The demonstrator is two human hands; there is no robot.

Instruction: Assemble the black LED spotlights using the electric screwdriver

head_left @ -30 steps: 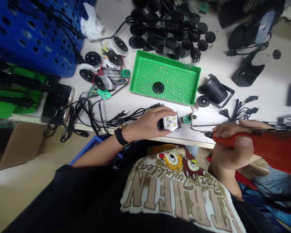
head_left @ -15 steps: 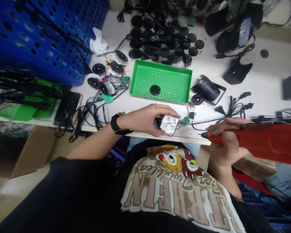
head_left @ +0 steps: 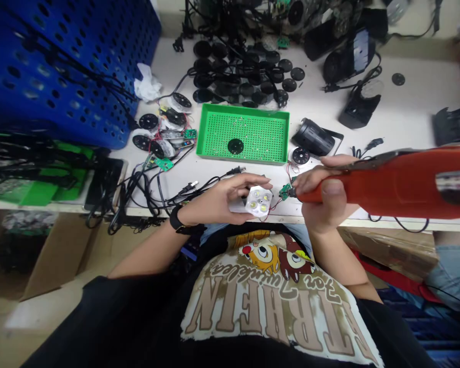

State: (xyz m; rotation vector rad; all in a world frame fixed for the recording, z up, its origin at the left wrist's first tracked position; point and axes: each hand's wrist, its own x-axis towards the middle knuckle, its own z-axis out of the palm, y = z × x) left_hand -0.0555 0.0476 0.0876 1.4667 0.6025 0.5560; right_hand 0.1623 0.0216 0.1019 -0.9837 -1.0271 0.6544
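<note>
My left hand [head_left: 230,200] holds a clear LED lens module [head_left: 259,201] by its sides, between thumb and fingers. Several yellowish LEDs show on its face, which is turned up toward me. Thin red wires run from it to a small green circuit board [head_left: 285,191] at its right. My right hand [head_left: 325,199] is wrapped round the front of an orange-red electric screwdriver [head_left: 391,179], held level and pointing left. Its tip is just over the circuit board, apart from the module; whether it touches the board I cannot tell.
Behind my hands lies a green perforated tray [head_left: 285,135] with small screws and a black disc [head_left: 235,146]. A black lamp housing [head_left: 313,137] stands right of it. Wired lamp parts [head_left: 163,148] and cables lie left, beside a blue crate [head_left: 111,66]. Black discs [head_left: 249,76] are heaped behind.
My right hand has brought the screwdriver left, closer to the LED lens module. My left hand has turned the module slightly. The whole view has shifted a little.
</note>
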